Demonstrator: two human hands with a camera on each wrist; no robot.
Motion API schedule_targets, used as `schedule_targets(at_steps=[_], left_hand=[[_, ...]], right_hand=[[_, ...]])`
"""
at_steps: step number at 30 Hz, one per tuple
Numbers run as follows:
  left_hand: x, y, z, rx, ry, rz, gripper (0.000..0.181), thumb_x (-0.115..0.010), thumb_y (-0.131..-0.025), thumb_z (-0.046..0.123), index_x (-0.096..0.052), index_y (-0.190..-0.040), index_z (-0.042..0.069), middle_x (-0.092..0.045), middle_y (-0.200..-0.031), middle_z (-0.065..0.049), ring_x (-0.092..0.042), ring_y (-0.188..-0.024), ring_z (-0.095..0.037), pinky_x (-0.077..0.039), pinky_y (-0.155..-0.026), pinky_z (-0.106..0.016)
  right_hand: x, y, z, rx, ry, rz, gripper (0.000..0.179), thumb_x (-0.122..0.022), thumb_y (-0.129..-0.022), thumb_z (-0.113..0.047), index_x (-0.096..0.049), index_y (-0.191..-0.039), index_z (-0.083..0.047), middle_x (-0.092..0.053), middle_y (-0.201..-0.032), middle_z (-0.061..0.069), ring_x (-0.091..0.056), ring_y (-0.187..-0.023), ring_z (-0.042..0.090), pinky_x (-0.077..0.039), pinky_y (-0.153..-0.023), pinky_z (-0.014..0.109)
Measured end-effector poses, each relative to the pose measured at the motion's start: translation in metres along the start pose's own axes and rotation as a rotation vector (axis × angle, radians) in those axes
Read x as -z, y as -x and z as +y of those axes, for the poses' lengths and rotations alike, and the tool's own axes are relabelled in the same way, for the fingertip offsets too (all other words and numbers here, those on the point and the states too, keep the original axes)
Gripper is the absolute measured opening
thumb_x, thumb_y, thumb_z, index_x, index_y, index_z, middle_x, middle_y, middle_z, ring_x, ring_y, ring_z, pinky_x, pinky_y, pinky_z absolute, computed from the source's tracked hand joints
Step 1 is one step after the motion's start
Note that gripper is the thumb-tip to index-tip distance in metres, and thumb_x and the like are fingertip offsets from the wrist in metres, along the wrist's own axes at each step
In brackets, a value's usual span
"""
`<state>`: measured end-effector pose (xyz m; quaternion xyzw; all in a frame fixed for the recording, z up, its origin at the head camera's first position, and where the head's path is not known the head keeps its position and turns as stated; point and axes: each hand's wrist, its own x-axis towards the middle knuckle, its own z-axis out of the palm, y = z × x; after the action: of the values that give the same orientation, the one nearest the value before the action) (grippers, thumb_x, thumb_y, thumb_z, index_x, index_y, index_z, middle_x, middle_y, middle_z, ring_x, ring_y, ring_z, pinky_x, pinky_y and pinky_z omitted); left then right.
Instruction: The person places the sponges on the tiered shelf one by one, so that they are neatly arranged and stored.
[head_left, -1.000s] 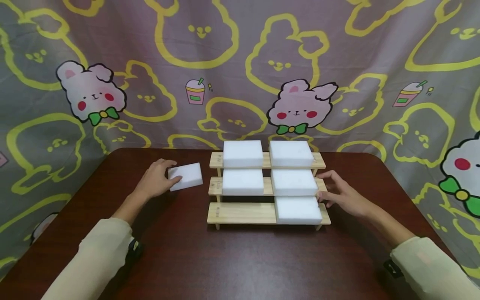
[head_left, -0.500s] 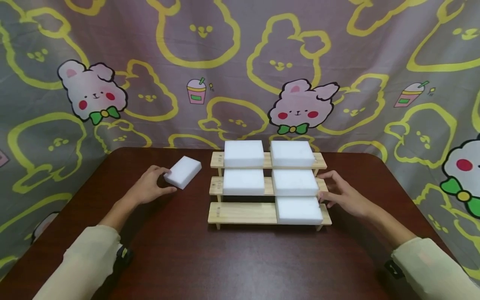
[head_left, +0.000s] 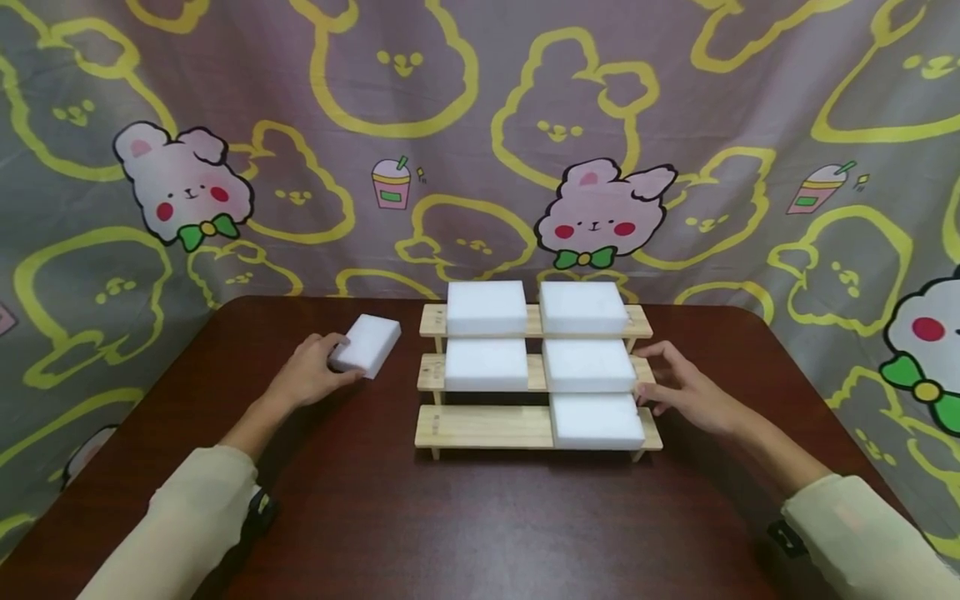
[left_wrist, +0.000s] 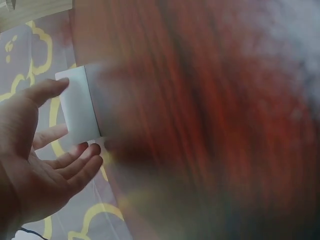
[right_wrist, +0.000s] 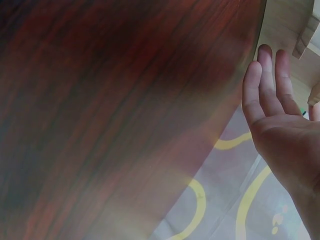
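Note:
On the left of the table, my left hand [head_left: 311, 371] holds a white foam block [head_left: 369, 343] between thumb and fingers. The left wrist view shows the thumb on one end of this block [left_wrist: 80, 107] and other fingers around its far end. A three-tier wooden rack [head_left: 480, 427] stands right of centre. My right hand [head_left: 690, 392] grips the right end of its middle tier, index finger behind and thumb in front. In the right wrist view that hand's other three fingers [right_wrist: 267, 92] extend loosely; its thumb is hidden there.
Two foam blocks sit on the rack's top tier, including a left one [head_left: 486, 304], and two on the middle tier. One block [head_left: 597, 419] occupies the bottom tier's right side; bare wood shows on its left. A patterned curtain [head_left: 480, 150] hangs behind the dark table [head_left: 480, 517].
The block in my left hand has turned from lying sideways to pointing away at a slant. My left thumb has moved off it and back onto its near end. The right hand stays put.

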<state>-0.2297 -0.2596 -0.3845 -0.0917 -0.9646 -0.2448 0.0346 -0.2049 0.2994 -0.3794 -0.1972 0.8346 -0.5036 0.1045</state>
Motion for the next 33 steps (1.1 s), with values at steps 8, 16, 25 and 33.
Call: schedule_targets(at_steps=[8,16,25,33], left_hand=[[-0.006,-0.005,0.008,0.084,-0.033,-0.009,0.080,-0.081,-0.087,0.040,-0.048,-0.143,-0.008,-0.049,-0.128,-0.036,-0.057,-0.103,-0.045,-0.052,-0.084,-0.057],[-0.002,-0.002,0.011,0.052,0.059,0.089,0.066,-0.084,-0.083,0.024,-0.056,-0.132,-0.010,-0.046,-0.125,-0.037,-0.053,-0.109,-0.049,-0.051,-0.090,-0.060],[0.016,0.010,0.011,-0.019,0.116,0.114,0.061,-0.085,-0.084,0.019,-0.059,-0.133,-0.007,-0.055,-0.122,-0.031,-0.058,-0.102,-0.043,-0.051,-0.083,-0.051],[0.031,0.020,0.013,-0.060,0.110,0.164,0.060,-0.086,-0.082,0.017,-0.061,-0.131,-0.004,-0.059,-0.116,-0.029,-0.062,-0.097,-0.042,-0.050,-0.079,-0.046]], right_hand=[[-0.001,-0.001,0.001,0.003,0.002,-0.006,0.047,-0.061,-0.103,-0.010,-0.033,-0.140,0.000,-0.060,-0.117,0.027,-0.069,-0.091,0.021,-0.057,-0.069,0.041],[-0.001,-0.001,0.001,0.009,0.000,0.000,0.046,-0.061,-0.103,-0.009,-0.033,-0.139,0.000,-0.060,-0.116,0.027,-0.069,-0.090,0.021,-0.057,-0.068,0.040],[-0.001,0.000,0.001,0.011,0.001,-0.003,0.046,-0.061,-0.104,-0.010,-0.033,-0.139,0.001,-0.060,-0.116,0.026,-0.069,-0.090,0.020,-0.057,-0.068,0.040],[0.000,0.000,0.000,0.008,-0.002,-0.001,0.046,-0.060,-0.104,-0.009,-0.033,-0.139,0.000,-0.061,-0.111,0.023,-0.069,-0.089,0.018,-0.057,-0.068,0.040]])
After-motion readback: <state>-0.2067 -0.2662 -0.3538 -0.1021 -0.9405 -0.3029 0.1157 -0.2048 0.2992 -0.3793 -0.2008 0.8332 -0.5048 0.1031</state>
